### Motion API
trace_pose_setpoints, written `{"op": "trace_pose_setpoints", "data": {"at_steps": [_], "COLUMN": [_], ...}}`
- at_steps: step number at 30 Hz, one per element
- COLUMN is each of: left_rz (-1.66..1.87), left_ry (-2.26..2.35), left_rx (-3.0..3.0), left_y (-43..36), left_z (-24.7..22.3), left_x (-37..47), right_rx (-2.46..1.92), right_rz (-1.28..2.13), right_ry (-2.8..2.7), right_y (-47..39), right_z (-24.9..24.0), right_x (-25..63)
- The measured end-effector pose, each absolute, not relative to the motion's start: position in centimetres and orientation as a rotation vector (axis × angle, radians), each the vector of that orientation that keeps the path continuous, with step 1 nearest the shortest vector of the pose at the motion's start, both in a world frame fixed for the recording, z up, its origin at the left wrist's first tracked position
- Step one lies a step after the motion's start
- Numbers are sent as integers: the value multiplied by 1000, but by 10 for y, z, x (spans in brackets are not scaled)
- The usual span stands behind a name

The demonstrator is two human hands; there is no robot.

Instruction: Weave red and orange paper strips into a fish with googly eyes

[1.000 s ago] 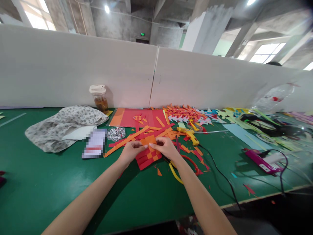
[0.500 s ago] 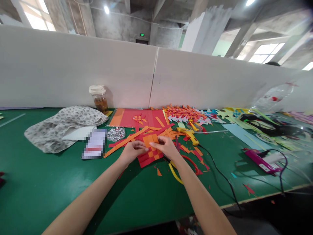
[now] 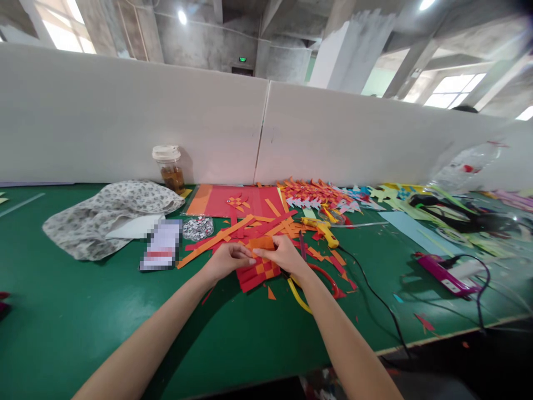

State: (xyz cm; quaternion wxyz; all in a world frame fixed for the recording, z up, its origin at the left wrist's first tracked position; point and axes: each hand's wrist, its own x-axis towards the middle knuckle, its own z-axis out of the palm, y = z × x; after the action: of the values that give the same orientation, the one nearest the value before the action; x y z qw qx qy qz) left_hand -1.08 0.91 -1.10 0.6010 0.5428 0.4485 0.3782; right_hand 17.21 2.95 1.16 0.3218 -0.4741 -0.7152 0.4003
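"Weave (image 3: 266,271): where is it held?"

"Between the left hand (image 3: 228,262) and the right hand (image 3: 283,254), above the table (image 3: 233,339). Whether the table is touched cannot be told."

"How is each hand set?"

"The left is closed to a narrow pinch at the near-left edge. By the right, the upper part is gripped, thumb laid on top, fingers hidden behind."

"Why are both used?"

"Probably so that the loose ends are kept from slipping; the lower red ends are left ungripped and spread toward the body."

"And what is placed around?"

"Strips (image 3: 214,241) are heaped just beyond both hands, presumably so that they can be reached easily. A glue gun (image 3: 326,229) is laid beyond and right of the right hand, its cord trailed clear of the fingers. Under the right forearm, a tool (image 3: 300,298) is partly hidden; only its handles are seen."
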Motion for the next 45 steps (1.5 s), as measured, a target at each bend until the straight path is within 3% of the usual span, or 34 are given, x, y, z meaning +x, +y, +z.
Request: {"op": "trace_pose_setpoints", "data": {"at_steps": [14,25,30,34,45], "left_rz": [902,1290,1413,1365,1188], "left_ry": [1028,1055,1053,1031,1131], "left_rx": [1107,849,930,1107,1258], "left_y": [0,13,12,12,6], "left_z": [0,-1,0,-3,-1], "left_x": [-5,-11,-13,-12,-6], "right_rx": [-1276,-1128,-1152,-1030,-1103], "right_rz": [873,1206,1267,1301,1300], "right_ry": [-1566,-1332,-1596,-1767,-1611], "right_y": [39,29,30,29,31], "right_z": [-2,20,17,19,7], "right_x": [175,168,171,171,172]}}
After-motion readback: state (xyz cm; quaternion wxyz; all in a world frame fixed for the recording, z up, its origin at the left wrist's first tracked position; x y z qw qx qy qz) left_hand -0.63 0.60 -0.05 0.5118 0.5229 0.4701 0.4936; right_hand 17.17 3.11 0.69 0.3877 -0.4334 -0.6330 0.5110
